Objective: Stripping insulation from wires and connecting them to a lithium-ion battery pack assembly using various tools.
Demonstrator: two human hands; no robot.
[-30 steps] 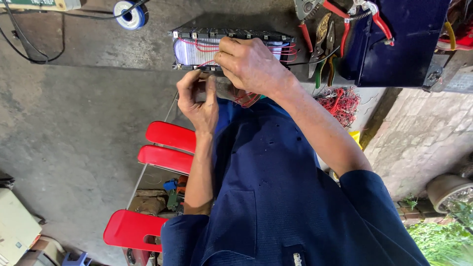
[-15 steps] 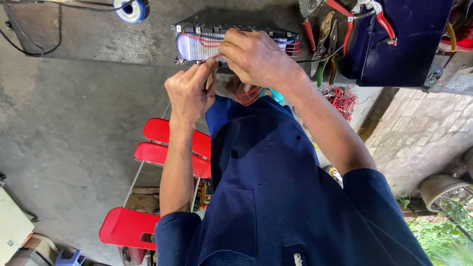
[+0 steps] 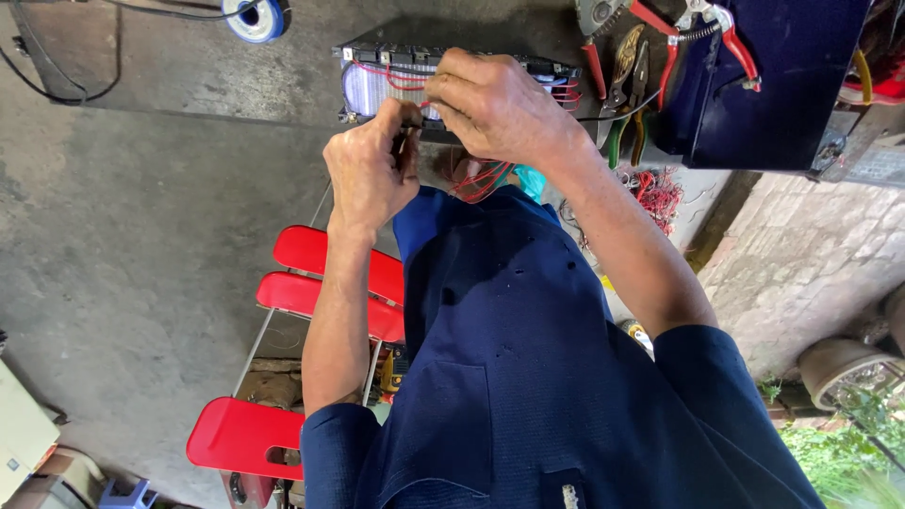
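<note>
Item: battery pack (image 3: 377,85) w/ red wires (image 3: 401,77). My left hand (image 3: 370,174) pinches a small tool; right hand (image 3: 495,108) closed over pack edge, fingers curled. Risk, imo: tool tip slips, bridges terminals, shorts; wire snags.

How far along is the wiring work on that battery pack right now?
Done: red wires already run across the battery pack. In hand: left hand pinches a small tool at its edge while right hand steadies it. Left: loose red wires hang below, unattached.

Hidden and cut-off parts at my hands.
My right hand (image 3: 500,113) covers the battery pack's (image 3: 386,85) middle; my left hand's (image 3: 370,174) pinched object is too small to identify; tape roll (image 3: 253,14) beyond is cropped.
</note>
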